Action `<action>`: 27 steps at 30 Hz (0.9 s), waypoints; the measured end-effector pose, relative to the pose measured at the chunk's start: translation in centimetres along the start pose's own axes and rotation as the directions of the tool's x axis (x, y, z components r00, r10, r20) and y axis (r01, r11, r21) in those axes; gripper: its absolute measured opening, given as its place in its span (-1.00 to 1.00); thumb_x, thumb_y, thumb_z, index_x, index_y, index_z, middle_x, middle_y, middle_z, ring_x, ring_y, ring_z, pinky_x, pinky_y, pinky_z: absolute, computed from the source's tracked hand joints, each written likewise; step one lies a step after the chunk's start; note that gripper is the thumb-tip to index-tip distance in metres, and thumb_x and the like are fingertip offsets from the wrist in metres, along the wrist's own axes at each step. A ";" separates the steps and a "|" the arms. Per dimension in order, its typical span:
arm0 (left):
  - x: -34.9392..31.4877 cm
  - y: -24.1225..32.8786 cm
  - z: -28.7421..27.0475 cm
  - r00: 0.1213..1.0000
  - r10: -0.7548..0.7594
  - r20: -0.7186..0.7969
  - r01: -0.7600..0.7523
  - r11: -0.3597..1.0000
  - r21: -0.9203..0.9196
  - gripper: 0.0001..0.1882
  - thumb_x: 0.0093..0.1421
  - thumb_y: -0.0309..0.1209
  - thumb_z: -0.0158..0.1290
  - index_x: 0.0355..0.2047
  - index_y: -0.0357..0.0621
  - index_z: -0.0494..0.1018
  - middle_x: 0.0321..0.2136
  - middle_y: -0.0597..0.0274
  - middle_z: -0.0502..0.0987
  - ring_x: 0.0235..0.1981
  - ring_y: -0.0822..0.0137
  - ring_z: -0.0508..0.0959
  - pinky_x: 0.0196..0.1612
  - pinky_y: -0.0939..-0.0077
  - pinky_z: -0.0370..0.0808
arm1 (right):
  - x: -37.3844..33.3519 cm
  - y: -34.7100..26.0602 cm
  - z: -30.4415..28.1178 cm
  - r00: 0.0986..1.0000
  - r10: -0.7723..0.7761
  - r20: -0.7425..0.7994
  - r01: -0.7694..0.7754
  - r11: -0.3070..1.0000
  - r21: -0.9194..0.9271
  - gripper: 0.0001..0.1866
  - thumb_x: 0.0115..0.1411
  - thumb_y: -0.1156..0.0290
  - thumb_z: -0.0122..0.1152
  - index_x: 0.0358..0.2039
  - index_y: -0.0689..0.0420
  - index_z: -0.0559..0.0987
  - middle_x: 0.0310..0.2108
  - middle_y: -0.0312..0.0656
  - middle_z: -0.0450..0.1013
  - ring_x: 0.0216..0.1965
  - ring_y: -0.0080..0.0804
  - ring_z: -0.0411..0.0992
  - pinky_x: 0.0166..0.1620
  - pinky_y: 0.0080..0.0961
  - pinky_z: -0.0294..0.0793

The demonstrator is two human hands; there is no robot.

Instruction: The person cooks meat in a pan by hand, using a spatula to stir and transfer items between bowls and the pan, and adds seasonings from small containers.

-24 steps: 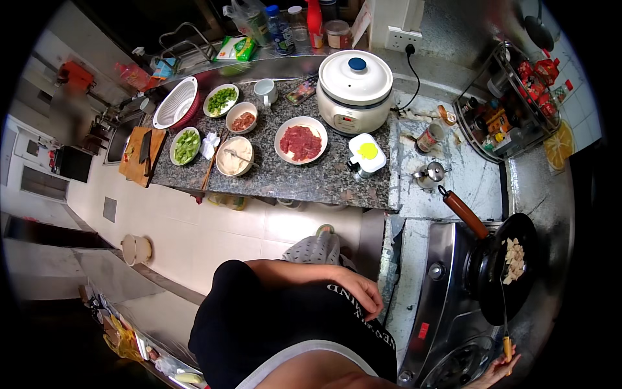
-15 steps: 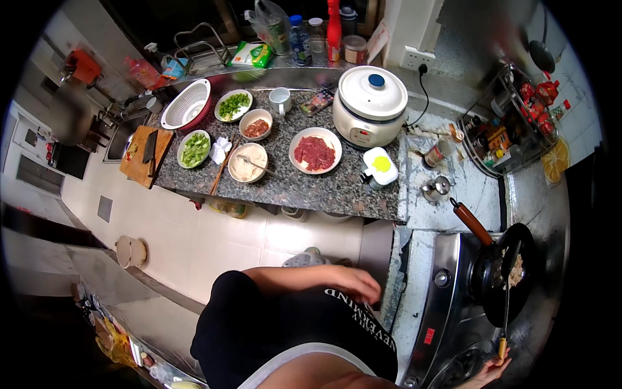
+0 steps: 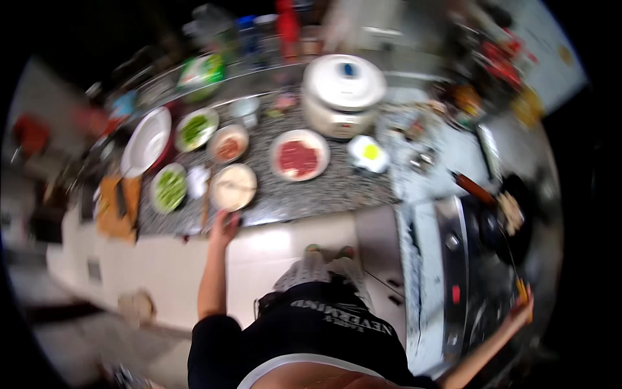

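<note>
My left hand (image 3: pixel 225 223) reaches to the counter's front edge, its fingers smeared by motion at the near rim of a bowl of pale, creamy food (image 3: pixel 236 193). Whether it touches the bowl I cannot tell. At the right, my right hand (image 3: pixel 523 310) is closed round the yellowish handle of a long, thin-shafted cooking spatula (image 3: pixel 512 256). The spatula runs up into a black frying pan (image 3: pixel 528 223) on the stove. Pale cooked food (image 3: pixel 510 212) lies in the pan, whose brown handle (image 3: pixel 473 188) points away to the upper left.
Along the counter stand a bowl of red meat (image 3: pixel 299 159), a smaller bowl of pinkish meat (image 3: pixel 229 148), two dishes of chopped greens (image 3: pixel 170 189), a white colander (image 3: pixel 148 142) and a white cooker (image 3: pixel 343 91). A knife (image 3: pixel 120 198) lies on the cutting board (image 3: pixel 116 217) at far left.
My left hand has swung from in front of my body out to the left, up to the pale bowl. My right hand still grips the spatula. The view has shifted and blurred.
</note>
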State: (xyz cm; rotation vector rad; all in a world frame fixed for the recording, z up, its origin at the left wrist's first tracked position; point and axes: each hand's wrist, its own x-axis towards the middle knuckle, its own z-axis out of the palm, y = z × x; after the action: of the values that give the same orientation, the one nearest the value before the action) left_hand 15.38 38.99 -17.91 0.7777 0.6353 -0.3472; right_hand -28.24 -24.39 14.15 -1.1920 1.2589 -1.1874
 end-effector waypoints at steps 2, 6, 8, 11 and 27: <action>3.2 1.3 -3.0 0.998 -0.065 0.021 0.066 0.995 -0.073 -0.83 -0.06 -0.50 0.08 -0.42 -0.14 0.35 -0.37 0.18 0.42 -0.31 0.21 0.44 -0.25 0.46 0.49 | -1.2 0.2 0.3 0.994 -0.057 0.095 0.064 0.995 -0.076 -0.69 0.14 0.27 -0.09 -0.21 0.25 0.38 -0.25 -0.14 0.41 -0.64 -0.73 0.23 -0.60 -0.87 0.24; 10.2 2.7 -0.1 0.990 -0.023 0.141 0.035 0.995 -0.088 -0.88 -0.05 -0.59 -0.01 -0.43 -0.28 0.37 -0.44 0.13 0.45 -0.29 0.22 0.44 -0.15 0.29 0.45 | -1.3 1.0 5.0 0.970 -0.243 0.025 0.242 0.970 0.009 -0.77 0.12 0.32 -0.04 -0.28 0.19 0.39 -0.34 -0.09 0.44 -0.69 -0.60 0.30 -0.66 -0.74 0.29; 9.5 4.0 0.6 0.979 -0.020 0.204 0.029 0.999 -0.043 -0.85 -0.04 -0.59 -0.03 -0.39 -0.35 0.37 -0.35 0.06 0.47 -0.27 0.17 0.46 -0.12 0.22 0.43 | -1.5 1.0 5.6 0.980 -0.195 0.036 0.194 0.980 0.034 -0.82 0.12 0.32 -0.03 -0.41 0.18 0.39 -0.40 -0.12 0.44 -0.74 -0.58 0.28 -0.67 -0.73 0.30; 8.5 2.1 -3.2 0.986 -0.100 0.131 0.105 0.994 -0.028 -0.82 -0.04 -0.58 -0.03 -0.36 -0.35 0.35 -0.32 0.06 0.44 -0.26 0.16 0.44 -0.16 0.29 0.47 | -2.5 -1.8 3.8 0.985 -0.165 0.042 0.167 0.983 -0.071 -0.81 0.12 0.32 -0.04 -0.44 0.20 0.39 -0.44 -0.14 0.44 -0.75 -0.62 0.28 -0.68 -0.75 0.30; -4.7 -0.9 8.7 0.944 -0.158 0.290 0.120 0.982 0.145 -0.56 -0.07 -0.47 -0.04 -0.12 -0.29 0.24 -0.20 0.05 0.39 -0.26 0.16 0.46 -0.26 0.35 0.50 | 2.6 1.7 2.7 0.992 -0.111 0.052 0.117 0.984 -0.133 -0.77 0.15 0.35 -0.19 -0.52 0.20 0.38 -0.47 -0.14 0.44 -0.76 -0.59 0.29 -0.69 -0.69 0.32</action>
State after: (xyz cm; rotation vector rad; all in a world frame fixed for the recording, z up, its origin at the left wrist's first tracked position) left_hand 14.76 32.24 -10.66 0.7821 0.3840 -0.6279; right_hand -25.69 -26.95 12.34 -1.3996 1.2685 -1.1656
